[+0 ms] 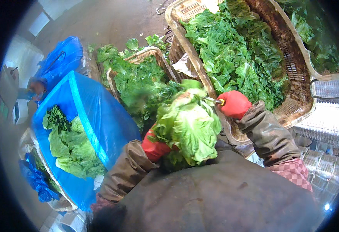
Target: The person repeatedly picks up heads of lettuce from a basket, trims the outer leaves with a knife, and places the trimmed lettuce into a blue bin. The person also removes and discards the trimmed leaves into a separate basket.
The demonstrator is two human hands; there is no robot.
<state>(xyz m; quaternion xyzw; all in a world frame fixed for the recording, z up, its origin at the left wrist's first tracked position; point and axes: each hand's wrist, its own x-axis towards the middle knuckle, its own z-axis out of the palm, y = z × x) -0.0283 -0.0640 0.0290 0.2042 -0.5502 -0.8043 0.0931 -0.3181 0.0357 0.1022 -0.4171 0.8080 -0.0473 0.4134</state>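
Observation:
A leafy head of lettuce [194, 127] is held up before my apron [210, 191]. My left hand [155, 147], in a red glove, supports it from the left and below, its fingers partly hidden by the leaves. In its red glove, my right hand [234, 105] is closed around a small knife [218, 101] with a bit of yellow at the handle. The knife's blade points left, at the upper right of the lettuce, near its browned stem end. Whether the blade touches the lettuce I cannot tell.
To the left, a blue plastic bag [99, 107] stands open around several lettuce heads [73, 148]. A large dirty crate [298, 55] of loose leaves is at the upper right. Behind the lettuce sits a smaller crate [111, 79] heaped with leaves. Another blue bag [60, 55] lies farther back.

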